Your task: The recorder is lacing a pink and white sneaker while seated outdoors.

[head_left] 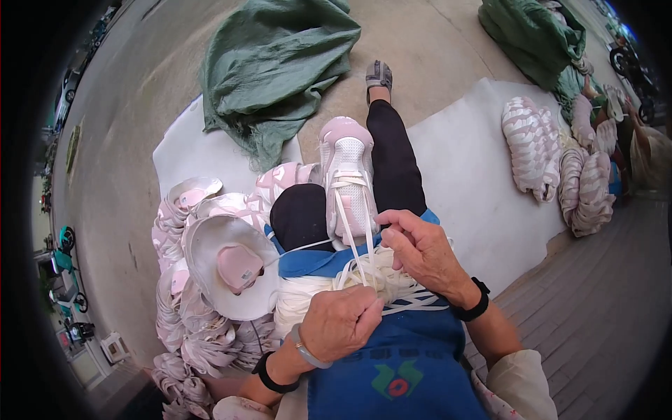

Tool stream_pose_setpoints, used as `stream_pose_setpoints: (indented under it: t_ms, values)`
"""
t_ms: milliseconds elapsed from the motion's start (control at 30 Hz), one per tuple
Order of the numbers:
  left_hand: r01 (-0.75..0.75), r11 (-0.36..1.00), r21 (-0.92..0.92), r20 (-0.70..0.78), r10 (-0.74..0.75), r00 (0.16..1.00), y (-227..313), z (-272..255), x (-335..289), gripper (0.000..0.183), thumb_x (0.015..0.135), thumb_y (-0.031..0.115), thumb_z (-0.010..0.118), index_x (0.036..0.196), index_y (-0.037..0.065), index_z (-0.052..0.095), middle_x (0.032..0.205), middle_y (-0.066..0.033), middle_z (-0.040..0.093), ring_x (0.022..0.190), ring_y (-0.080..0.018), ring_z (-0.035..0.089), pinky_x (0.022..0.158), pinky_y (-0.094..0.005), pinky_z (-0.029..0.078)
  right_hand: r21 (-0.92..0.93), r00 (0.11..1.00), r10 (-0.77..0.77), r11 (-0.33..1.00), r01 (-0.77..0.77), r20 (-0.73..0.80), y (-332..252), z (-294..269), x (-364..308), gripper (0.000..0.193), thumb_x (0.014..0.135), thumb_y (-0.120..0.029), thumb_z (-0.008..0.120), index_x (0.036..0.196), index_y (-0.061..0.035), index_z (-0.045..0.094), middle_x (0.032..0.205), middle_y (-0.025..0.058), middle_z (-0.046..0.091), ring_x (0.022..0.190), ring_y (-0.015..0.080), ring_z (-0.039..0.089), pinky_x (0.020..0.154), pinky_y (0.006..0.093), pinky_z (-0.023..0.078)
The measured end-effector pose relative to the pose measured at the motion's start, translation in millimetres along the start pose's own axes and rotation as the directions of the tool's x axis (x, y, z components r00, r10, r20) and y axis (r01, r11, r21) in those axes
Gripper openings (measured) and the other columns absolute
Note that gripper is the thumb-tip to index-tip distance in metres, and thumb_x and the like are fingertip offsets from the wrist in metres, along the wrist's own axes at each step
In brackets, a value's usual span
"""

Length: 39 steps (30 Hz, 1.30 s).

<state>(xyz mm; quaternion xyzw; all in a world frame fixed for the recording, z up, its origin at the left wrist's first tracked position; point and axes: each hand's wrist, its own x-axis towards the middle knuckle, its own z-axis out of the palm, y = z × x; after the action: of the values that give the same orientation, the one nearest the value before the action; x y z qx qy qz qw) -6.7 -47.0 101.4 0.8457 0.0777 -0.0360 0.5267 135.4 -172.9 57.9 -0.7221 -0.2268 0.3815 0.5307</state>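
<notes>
A pink and white shoe upper point(350, 164) lies upright between my knees, its toe pointing away. Cream laces point(341, 210) are threaded across its tongue, and two long ends run back toward me. My left hand point(341, 322) is closed on these laces, just above the blue apron point(399, 350). Beside the upper's near right edge is my right hand point(423, 252), its fingers bent but apart, with nothing visible in them. A thick bundle of loose cream laces point(301, 297) rests on my lap, partly hidden by both hands.
Several nested shoe uppers point(203, 322) are piled at my left, near a white bowl-shaped item point(210, 280) with a pink piece inside. Green sacks point(280, 63) lie ahead on white sheeting point(476, 168). Stacked uppers point(532, 147) and another person's hand point(591, 87) are at right.
</notes>
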Motion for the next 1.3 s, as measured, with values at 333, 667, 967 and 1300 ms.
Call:
stream_pose_setpoints:
  t_ms: [333,667,967,1300]
  values:
    - [-0.116,0.987,-0.113,-0.004,0.116,0.993,-26.0,14.4,-8.9,0.017,0.087,0.015,0.058,0.076,0.003,0.056,0.065,-0.0132,0.054,0.061,-0.0323,0.057,0.053,-0.0407,0.045,0.09,0.888,0.318,0.926,-0.366,0.332,9.9,27.9,38.0,0.029,0.093,-0.026,0.057,0.102,0.0015,0.062,0.069,0.0,0.057,0.049,0.0056,0.049,0.042,0.0206,0.038]
    - [0.254,0.242,-0.936,0.13,-0.434,0.892,-102.0,12.5,29.4,0.035,0.102,0.029,0.042,0.116,-0.001,0.052,0.107,-0.0123,0.058,0.098,-0.0168,0.061,0.086,-0.0296,0.051,0.367,0.846,0.287,0.805,-0.467,0.449,-1.1,25.4,22.3,0.02,0.099,-0.015,0.045,0.101,-0.0011,0.059,0.063,-0.0044,0.047,0.043,0.0012,0.034,0.037,0.0162,0.027]
    - [0.274,-0.04,-0.961,0.268,-0.375,0.888,-101.5,27.2,69.6,0.023,0.098,0.02,0.048,0.103,0.0,0.058,0.107,-0.0177,0.063,0.094,-0.0208,0.062,0.086,-0.0336,0.051,-0.335,0.943,-0.274,0.885,0.323,0.187,11.3,4.9,14.1,0.012,0.084,0.0,0.055,0.096,0.0001,0.057,0.078,0.0135,0.056,0.071,0.0343,0.058,0.061,0.0403,0.047]
    - [0.114,0.43,-0.896,-0.123,-0.485,0.866,-106.1,-37.6,-0.7,0.028,0.099,0.02,0.044,0.075,0.007,0.048,0.098,-0.015,0.063,0.108,-0.0289,0.059,0.1,-0.0415,0.042,-0.389,0.936,-0.327,0.851,0.353,0.132,19.0,-7.9,6.7,0.007,0.088,-0.009,0.059,0.091,-0.0046,0.062,0.079,0.0117,0.06,0.069,0.0308,0.058,0.059,0.0398,0.046]
